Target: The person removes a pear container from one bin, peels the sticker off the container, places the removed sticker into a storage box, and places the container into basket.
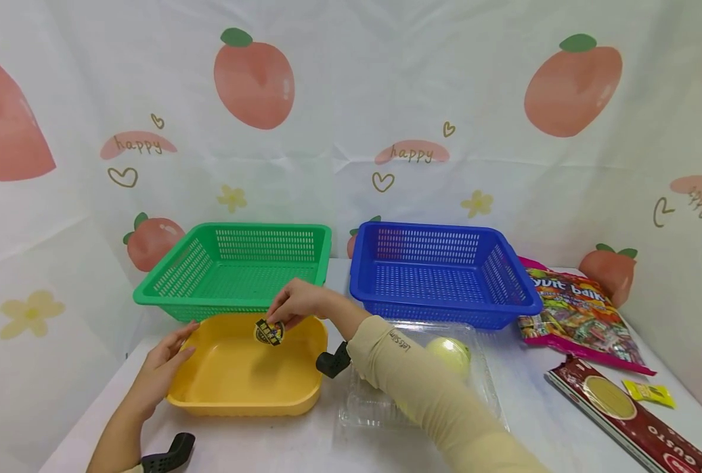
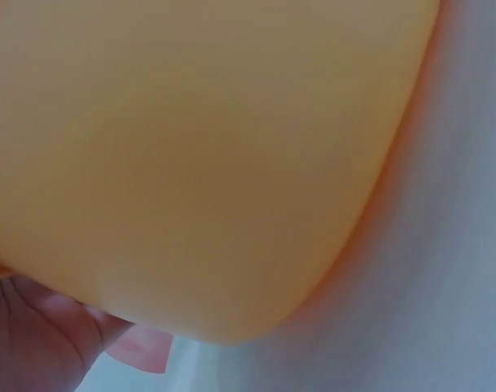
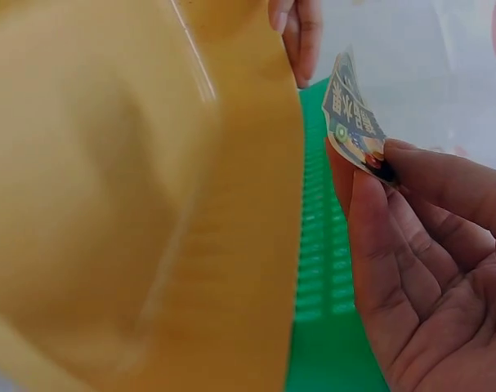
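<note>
My right hand (image 1: 302, 301) pinches a small dark round sticker (image 1: 268, 332) with coloured fruit pictures and printed characters, above the yellow plastic basin (image 1: 244, 384). In the right wrist view, thumb and fingertips hold the lower edge of the bent sticker (image 3: 354, 122). At the basin's left side, my left hand (image 1: 160, 364) grips the rim, thumb over the edge. The left wrist view is mostly filled by the basin wall (image 2: 207, 180), with part of the left hand (image 2: 35, 339) at its lower left.
Behind the basin stands a green basket (image 1: 250, 279); a blue basket (image 1: 430, 282) is right of it. A clear plastic box (image 1: 481, 387) with a pale green round thing (image 1: 450, 355) lies under my right forearm. Far right are a candy bag (image 1: 581, 315), a red-brown packet (image 1: 628, 410) and a yellow wrapper (image 1: 649, 393).
</note>
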Motion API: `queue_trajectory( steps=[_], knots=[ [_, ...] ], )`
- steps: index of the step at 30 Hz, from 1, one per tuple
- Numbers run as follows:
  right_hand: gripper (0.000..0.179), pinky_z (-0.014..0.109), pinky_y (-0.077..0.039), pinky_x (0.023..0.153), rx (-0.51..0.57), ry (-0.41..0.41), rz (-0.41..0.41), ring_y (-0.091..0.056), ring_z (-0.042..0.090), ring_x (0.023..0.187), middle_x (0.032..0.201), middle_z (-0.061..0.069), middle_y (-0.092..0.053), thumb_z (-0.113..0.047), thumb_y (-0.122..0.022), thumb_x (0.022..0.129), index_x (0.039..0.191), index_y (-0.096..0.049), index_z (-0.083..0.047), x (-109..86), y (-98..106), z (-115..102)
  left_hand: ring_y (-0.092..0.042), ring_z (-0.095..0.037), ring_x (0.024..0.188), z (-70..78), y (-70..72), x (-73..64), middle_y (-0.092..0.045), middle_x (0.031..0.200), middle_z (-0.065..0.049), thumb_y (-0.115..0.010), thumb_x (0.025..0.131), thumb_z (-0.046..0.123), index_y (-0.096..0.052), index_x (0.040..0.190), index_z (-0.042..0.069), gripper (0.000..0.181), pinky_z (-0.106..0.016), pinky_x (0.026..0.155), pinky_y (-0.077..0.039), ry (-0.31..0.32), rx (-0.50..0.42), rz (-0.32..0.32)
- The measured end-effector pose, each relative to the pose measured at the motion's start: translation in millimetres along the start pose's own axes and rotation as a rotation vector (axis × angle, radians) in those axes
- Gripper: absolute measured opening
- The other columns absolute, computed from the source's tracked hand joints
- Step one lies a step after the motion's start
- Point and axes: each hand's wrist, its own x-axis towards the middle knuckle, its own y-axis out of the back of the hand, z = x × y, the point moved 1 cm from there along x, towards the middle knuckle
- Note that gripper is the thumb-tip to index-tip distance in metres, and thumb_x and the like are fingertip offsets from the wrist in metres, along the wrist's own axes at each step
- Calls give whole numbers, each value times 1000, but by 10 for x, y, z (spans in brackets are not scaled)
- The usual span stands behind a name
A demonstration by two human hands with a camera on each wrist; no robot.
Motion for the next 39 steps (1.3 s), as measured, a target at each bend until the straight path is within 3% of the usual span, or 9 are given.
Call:
queue_trajectory(
  steps=[7,20,30,35,37,39],
  knots=[
    [14,28,-58,66,-57,13,-5,-63,12,62,85,16,-71,-4,-66,84,94,-71,3,99,-171,-20,-21,30,109,-7,-15,-14,-25,149,-26,-36,101,23,-37,139,-1,44,7,87,-24,-40,-44,9],
    [16,24,-57,59,-156,3,-65,-68,17,67,90,16,-72,-1,-63,85,99,-70,1,174,-471,-64,-18,32,107,-14,-30,-10,-27,148,-24,-34,101,19,-42,135,-2,40,9,86,-20,-52,-19,43],
    [6,28,-58,65,-176,-49,-128,-64,14,63,77,8,-67,2,-61,85,87,-67,3,205,-520,-26,-19,28,115,17,-25,-3,-28,147,-26,-34,101,16,-43,134,-2,39,8,87,-20,-53,-24,50],
    [7,28,-58,67,-159,-40,-158,-62,12,63,76,4,-64,5,-61,84,87,-66,4,222,-537,3,-19,32,108,30,-29,-6,-29,146,-29,-34,100,14,-43,133,-4,38,8,87,-20,-75,-28,55],
    [8,29,-58,69,-149,-32,-164,-62,12,63,77,5,-65,6,-61,84,89,-66,4,222,-540,7,-20,31,110,35,-30,-4,-29,145,-29,-34,100,13,-44,133,-3,38,8,87,-20,-72,-24,56],
    [9,28,-58,69,-141,-27,-173,-61,12,64,80,7,-66,7,-61,84,91,-66,5,226,-544,12,-21,19,128,32,-30,-6,-29,146,-28,-34,101,14,-43,134,-3,38,8,87,-20,-63,-18,54]
  ],
)
